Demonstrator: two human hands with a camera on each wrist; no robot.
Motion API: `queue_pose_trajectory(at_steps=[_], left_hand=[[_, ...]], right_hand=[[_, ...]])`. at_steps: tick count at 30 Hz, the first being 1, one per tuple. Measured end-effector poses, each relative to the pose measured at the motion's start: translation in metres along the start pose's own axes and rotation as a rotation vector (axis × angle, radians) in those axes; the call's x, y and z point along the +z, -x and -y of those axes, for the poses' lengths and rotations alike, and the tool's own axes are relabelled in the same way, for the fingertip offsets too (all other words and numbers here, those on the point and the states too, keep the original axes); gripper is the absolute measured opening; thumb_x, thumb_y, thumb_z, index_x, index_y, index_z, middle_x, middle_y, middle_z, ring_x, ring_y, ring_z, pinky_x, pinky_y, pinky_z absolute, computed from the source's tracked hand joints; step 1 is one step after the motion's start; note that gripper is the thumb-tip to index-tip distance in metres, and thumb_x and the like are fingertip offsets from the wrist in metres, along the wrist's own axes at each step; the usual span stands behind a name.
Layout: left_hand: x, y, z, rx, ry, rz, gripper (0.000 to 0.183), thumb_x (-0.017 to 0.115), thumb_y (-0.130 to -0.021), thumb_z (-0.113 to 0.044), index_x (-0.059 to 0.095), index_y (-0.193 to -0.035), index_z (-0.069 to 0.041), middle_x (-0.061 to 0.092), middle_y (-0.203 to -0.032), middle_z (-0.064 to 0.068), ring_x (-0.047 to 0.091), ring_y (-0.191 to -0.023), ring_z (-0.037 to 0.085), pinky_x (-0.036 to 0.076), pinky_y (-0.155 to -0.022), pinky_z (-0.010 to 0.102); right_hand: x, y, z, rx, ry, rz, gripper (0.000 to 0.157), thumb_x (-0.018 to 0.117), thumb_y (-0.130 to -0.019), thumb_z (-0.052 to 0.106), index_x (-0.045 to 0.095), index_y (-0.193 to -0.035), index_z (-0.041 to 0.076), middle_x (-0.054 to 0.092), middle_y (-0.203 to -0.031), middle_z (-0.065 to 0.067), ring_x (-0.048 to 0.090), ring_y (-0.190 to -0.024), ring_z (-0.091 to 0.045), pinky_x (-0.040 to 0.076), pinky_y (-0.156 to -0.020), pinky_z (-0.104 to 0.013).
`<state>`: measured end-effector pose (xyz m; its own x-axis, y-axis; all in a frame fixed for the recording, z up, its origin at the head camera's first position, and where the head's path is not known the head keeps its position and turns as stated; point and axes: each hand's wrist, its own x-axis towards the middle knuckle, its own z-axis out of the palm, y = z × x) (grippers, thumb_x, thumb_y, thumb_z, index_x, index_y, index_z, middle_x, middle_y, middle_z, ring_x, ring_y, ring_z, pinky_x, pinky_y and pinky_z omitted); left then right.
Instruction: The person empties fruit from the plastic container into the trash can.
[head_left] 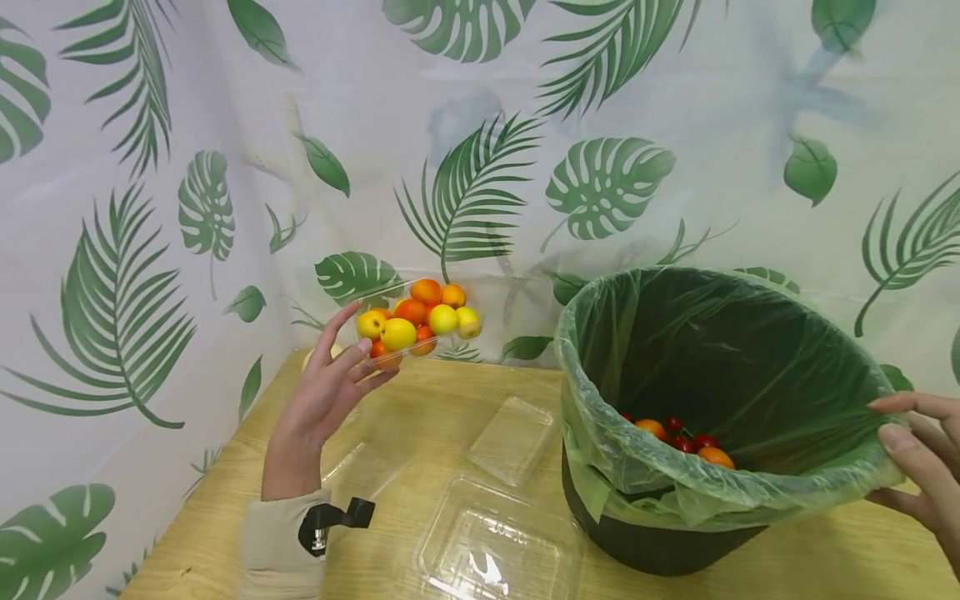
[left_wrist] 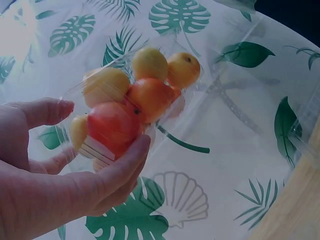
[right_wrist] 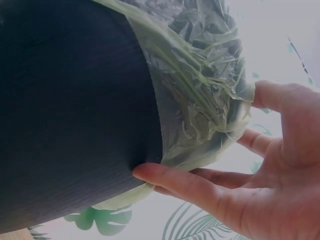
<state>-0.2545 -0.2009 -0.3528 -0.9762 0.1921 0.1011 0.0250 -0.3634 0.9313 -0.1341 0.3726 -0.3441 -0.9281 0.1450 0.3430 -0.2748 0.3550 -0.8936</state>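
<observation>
My left hand (head_left: 322, 398) holds up a clear plastic box (head_left: 448, 339) by its near end, above the table's back edge. Thumb and fingers lie on either side of it. Inside are several small round fruits, orange (head_left: 426, 292) and yellow (head_left: 398, 334). At the right stands a dark bin (head_left: 675, 552), tilted, lined with a green translucent bag (head_left: 802, 500) folded over its rim. My right hand (head_left: 930, 457) grips the bin's right rim through the bag, with fingers against its outer side in the right wrist view. Orange fruits (head_left: 716, 457) and red cherries (head_left: 683, 444) lie inside the bin.
A large clear tray (head_left: 450, 546) lies on the wooden table (head_left: 195, 550) left of the bin. Behind it is a smaller clear box (head_left: 513, 439), and another clear piece (head_left: 363, 469) lies beside my left wrist. A leaf-patterned sheet (head_left: 480, 92) hangs behind the table.
</observation>
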Motion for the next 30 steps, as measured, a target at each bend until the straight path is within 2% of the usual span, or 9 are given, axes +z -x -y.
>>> queue_pose_trajectory(at_steps=[2, 5, 7, 9, 12, 16, 22, 28, 30], left_hand=[[0.004, 0.004, -0.001, 0.024, -0.006, -0.013, 0.061, 0.053, -0.097, -0.016, 0.023, -0.148, -0.033, 0.037, -0.138, 0.018, 0.057, -0.111, 0.035, 0.044, -0.097, 0.048], [0.011, 0.007, -0.003, 0.054, -0.012, -0.022, 0.061, 0.053, -0.097, -0.017, 0.024, -0.148, -0.032, 0.039, -0.136, 0.018, 0.058, -0.108, 0.034, 0.044, -0.097, 0.048], [0.015, 0.008, -0.004, 0.070, -0.017, -0.025, 0.060, 0.054, -0.097, -0.017, 0.025, -0.148, -0.032, 0.040, -0.135, 0.019, 0.058, -0.107, 0.036, 0.043, -0.097, 0.048], [0.018, 0.011, -0.004, 0.086, -0.023, -0.030, 0.060, 0.054, -0.097, -0.017, 0.026, -0.148, -0.032, 0.037, -0.139, 0.020, 0.058, -0.108, 0.037, 0.044, -0.096, 0.049], [0.020, 0.016, -0.005, 0.110, -0.044, -0.040, 0.060, 0.054, -0.097, -0.017, 0.026, -0.148, -0.030, 0.036, -0.139, 0.021, 0.059, -0.107, 0.037, 0.044, -0.095, 0.049], [0.026, 0.021, -0.010, 0.138, -0.050, -0.044, 0.059, 0.053, -0.097, -0.018, 0.025, -0.148, -0.028, 0.037, -0.139, 0.021, 0.058, -0.107, 0.036, 0.046, -0.094, 0.047], [0.040, 0.032, -0.017, 0.164, -0.047, -0.018, 0.058, 0.053, -0.097, -0.016, 0.026, -0.147, -0.027, 0.039, -0.136, 0.022, 0.057, -0.109, 0.036, 0.047, -0.094, 0.046], [0.056, 0.044, -0.023, 0.195, -0.049, 0.020, 0.058, 0.051, -0.097, -0.013, 0.026, -0.146, -0.030, 0.039, -0.136, 0.023, 0.055, -0.112, 0.037, 0.046, -0.094, 0.047], [0.061, 0.046, -0.023, 0.213, -0.039, 0.011, 0.057, 0.052, -0.097, -0.013, 0.027, -0.146, -0.030, 0.039, -0.137, 0.021, 0.055, -0.112, 0.037, 0.045, -0.094, 0.048]], right_hand=[[0.000, 0.002, -0.003, 0.009, -0.004, 0.005, 0.039, 0.040, -0.099, 0.001, 0.044, -0.134, 0.018, 0.024, -0.150, -0.001, 0.018, -0.137, -0.014, 0.045, -0.048, -0.017], [0.000, 0.003, -0.006, 0.008, -0.056, 0.011, 0.038, 0.040, -0.098, 0.000, 0.045, -0.133, 0.016, 0.031, -0.146, -0.003, 0.027, -0.133, -0.016, 0.045, -0.048, -0.017], [0.001, 0.004, -0.005, 0.004, -0.038, 0.010, 0.039, 0.040, -0.099, 0.001, 0.043, -0.134, 0.016, 0.026, -0.150, -0.002, 0.020, -0.137, -0.015, 0.045, -0.049, -0.016], [0.002, 0.005, -0.004, -0.015, -0.002, 0.017, 0.040, 0.040, -0.099, 0.001, 0.041, -0.137, 0.014, 0.030, -0.147, -0.002, 0.027, -0.132, -0.014, 0.046, -0.051, -0.015], [0.008, 0.006, 0.001, -0.047, 0.057, 0.049, 0.043, 0.038, -0.099, 0.001, 0.036, -0.141, 0.012, 0.014, -0.156, 0.000, 0.007, -0.141, -0.013, 0.046, -0.055, -0.013], [0.013, 0.004, 0.008, -0.088, 0.043, 0.103, 0.043, 0.036, -0.099, -0.001, 0.033, -0.142, 0.008, 0.007, -0.157, -0.001, 0.003, -0.142, -0.014, 0.047, -0.057, -0.013], [0.015, 0.006, 0.015, -0.120, 0.056, 0.122, 0.041, 0.036, -0.099, -0.002, 0.034, -0.139, 0.005, 0.039, -0.128, -0.003, 0.042, -0.110, -0.010, 0.047, -0.057, -0.015], [0.015, 0.009, 0.018, -0.117, 0.128, 0.124, 0.041, 0.036, -0.100, 0.000, 0.033, -0.140, 0.007, 0.043, -0.103, -0.003, 0.042, -0.099, -0.010, 0.047, -0.057, -0.015], [0.015, 0.009, 0.020, -0.122, 0.156, 0.124, 0.041, 0.036, -0.100, 0.001, 0.032, -0.141, 0.006, 0.043, -0.107, -0.002, 0.041, -0.102, -0.010, 0.047, -0.058, -0.014]])
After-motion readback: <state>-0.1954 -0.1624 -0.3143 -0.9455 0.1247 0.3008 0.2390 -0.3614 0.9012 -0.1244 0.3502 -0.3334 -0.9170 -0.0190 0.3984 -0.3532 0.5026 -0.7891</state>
